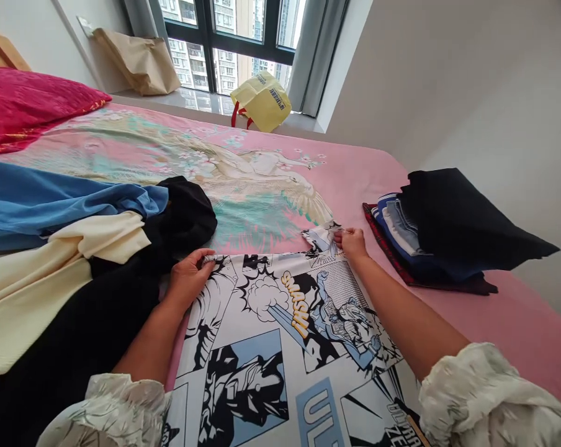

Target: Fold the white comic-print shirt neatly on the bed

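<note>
A comic-print cloth (pixel 280 335) in white, black and light blue lies spread on the pink bed sheet (pixel 355 174) in front of me. My left hand (pixel 190 276) pinches its far left corner, fingers closed on the fabric. My right hand (pixel 352 242) grips the far right corner, which is bunched up under the fingers. Both arms reach forward over the cloth.
Loose black (pixel 122 298), cream (pixel 52 273) and blue (pixel 52 198) garments lie heaped at left. A folded clothes stack (pixel 443 230) sits at the bed's right edge. A red pillow (pixel 24 105), a brown paper bag (pixel 141 62) and a yellow bag (pixel 262 99) are by the window.
</note>
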A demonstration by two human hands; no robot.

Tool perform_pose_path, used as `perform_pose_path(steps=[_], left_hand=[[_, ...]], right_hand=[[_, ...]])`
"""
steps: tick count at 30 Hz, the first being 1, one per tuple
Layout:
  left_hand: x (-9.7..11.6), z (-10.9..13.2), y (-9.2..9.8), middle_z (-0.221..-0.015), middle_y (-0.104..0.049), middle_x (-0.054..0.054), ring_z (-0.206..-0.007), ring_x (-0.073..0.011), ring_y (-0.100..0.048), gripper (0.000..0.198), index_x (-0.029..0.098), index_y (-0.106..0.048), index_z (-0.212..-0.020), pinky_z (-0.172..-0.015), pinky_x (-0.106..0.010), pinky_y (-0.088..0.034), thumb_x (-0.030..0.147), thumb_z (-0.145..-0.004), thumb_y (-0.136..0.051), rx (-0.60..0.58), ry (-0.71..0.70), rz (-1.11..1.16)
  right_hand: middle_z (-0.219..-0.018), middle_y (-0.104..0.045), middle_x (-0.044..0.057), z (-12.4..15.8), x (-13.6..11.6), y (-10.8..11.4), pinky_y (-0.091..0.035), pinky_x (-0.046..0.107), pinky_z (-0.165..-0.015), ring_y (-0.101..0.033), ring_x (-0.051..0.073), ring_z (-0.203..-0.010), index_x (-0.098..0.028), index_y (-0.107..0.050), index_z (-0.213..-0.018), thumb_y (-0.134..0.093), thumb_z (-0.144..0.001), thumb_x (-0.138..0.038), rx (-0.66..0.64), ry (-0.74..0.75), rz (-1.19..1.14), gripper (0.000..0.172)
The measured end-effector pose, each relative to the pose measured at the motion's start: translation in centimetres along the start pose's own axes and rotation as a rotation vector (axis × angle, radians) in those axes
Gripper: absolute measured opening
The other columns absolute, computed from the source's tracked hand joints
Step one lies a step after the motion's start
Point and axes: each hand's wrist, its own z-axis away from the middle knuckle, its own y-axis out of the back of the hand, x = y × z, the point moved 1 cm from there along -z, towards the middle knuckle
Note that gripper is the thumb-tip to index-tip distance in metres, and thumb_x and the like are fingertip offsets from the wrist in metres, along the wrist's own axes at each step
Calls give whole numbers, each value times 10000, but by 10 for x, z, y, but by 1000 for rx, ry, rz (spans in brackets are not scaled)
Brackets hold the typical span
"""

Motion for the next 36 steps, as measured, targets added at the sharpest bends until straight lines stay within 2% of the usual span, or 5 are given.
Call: perform_pose_path(steps=[5,9,18,30,36], left_hand=[[13,13,9,-1074,-668,-70,-949,-206,-634,330,206,-678,-1083,-923,-328,-494,369,-815,-577,191,-386,-62],[20,30,0,-1240,-654,-30,-1196,-217,-562,342,285,-664,-1155,-1076,-389,-394,405,-893,-481,-322,-712,-156],[-11,11,-25,-1569,-241,-41,-1448,-275,-207,685,248,-334,-1471,-1164,-540,61,563,-865,-378,-455,-428,-595],[-15,13,-23,-1525,-361,-35,-1429,-263,-264,623,249,-430,-1416,-1176,-510,61,538,-864,-418,-356,-485,-434],[16,20,-12,-1485,-429,-65,-1413,-268,-302,582,230,-562,-1294,-1188,-473,6,435,-751,-609,-339,-325,-214]], right_hand=[[-1289,-543,92,101,-38,-4,-361,363,-1084,-488,196,-1218,-173,-511,-1227,-517,-888,-389,-97,177,55,402],[-1471,-401,60,180,-33,0,-208,451,-1179,-291,213,-1400,-223,-462,-1353,-388,-938,-458,-534,523,413,483],[-1539,-219,190,108,28,90,-142,532,-1156,-178,309,-1434,-46,-282,-1473,-263,-976,-437,-206,-84,1014,632],[-1578,-122,90,194,46,148,-93,596,-1148,-109,270,-1459,-139,-134,-1525,-140,-967,-492,-190,-182,1051,660],[-1577,-155,33,250,35,129,-49,492,-1186,-98,201,-1464,-200,-166,-1523,-169,-974,-461,-226,175,947,608]])
